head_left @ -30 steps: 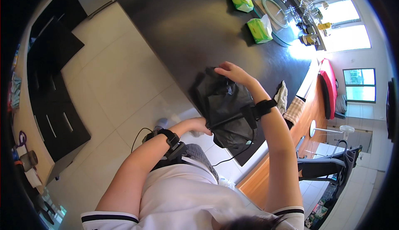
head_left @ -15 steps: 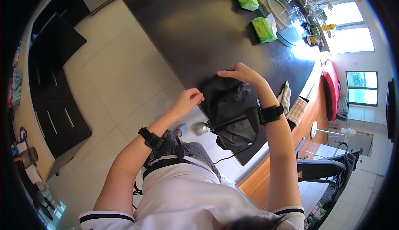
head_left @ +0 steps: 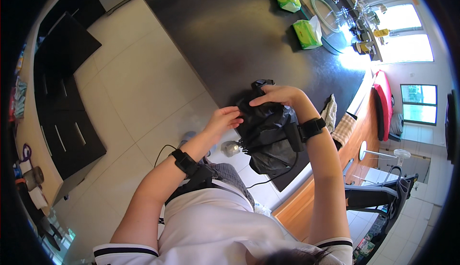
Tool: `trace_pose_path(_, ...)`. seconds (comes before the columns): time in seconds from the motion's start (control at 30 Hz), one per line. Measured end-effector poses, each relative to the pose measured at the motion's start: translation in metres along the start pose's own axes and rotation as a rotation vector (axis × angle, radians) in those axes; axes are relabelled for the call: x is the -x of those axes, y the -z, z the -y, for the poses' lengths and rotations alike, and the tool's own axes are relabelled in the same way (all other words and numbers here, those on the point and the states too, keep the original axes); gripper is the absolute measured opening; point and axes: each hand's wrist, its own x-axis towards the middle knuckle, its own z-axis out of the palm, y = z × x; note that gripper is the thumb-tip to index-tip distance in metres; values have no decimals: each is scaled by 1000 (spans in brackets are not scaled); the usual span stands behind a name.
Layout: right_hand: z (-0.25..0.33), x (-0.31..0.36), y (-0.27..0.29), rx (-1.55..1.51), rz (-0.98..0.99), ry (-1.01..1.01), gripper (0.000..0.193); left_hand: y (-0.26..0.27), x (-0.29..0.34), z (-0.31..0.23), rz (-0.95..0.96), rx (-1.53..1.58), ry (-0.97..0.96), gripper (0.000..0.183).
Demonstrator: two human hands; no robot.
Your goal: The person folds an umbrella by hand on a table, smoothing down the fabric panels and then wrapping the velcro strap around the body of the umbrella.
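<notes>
A crumpled black plastic bag (head_left: 262, 133) lies on the near corner of the dark table. My right hand (head_left: 278, 96) is closed on the bag's far end and lifts a bunched part of it. At the bag's left edge is my left hand (head_left: 223, 121), its thumb and fingers apart and the fingertips close to or touching the black plastic; contact is hard to make out. Black bands circle both wrists. A black device on the right wristband (head_left: 313, 130) hangs over the bag and hides part of it.
On the dark table (head_left: 215, 35) stand two green tissue boxes (head_left: 307, 33) beside a round glass tray (head_left: 335, 40). A cloth (head_left: 329, 113) lies along the right edge. Something clear (head_left: 231, 148) shows by the near corner. A black cable (head_left: 263, 182) trails off the bag.
My right hand has drawn the bag's far end up and gathered it. My left hand has moved right and up to the bag's edge.
</notes>
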Motion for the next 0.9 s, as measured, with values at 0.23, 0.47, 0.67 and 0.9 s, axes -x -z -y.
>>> trace_pose_path(0.23,-36,-31,4,-268,-78,-45,66,-5,-2,-1,100,36,93,17)
trace_pose_path(0.47,7,6,-1,-217,-312,21,66,4,1,-1,55,-46,38,11)
trace_pose_path(0.67,-32,-27,27,-287,-327,202,32,-3,10,3,-68,-169,-89,18)
trace_pose_path(0.9,-13,-23,18,-130,-392,267,23,-6,-2,-10,-113,-153,-42,19)
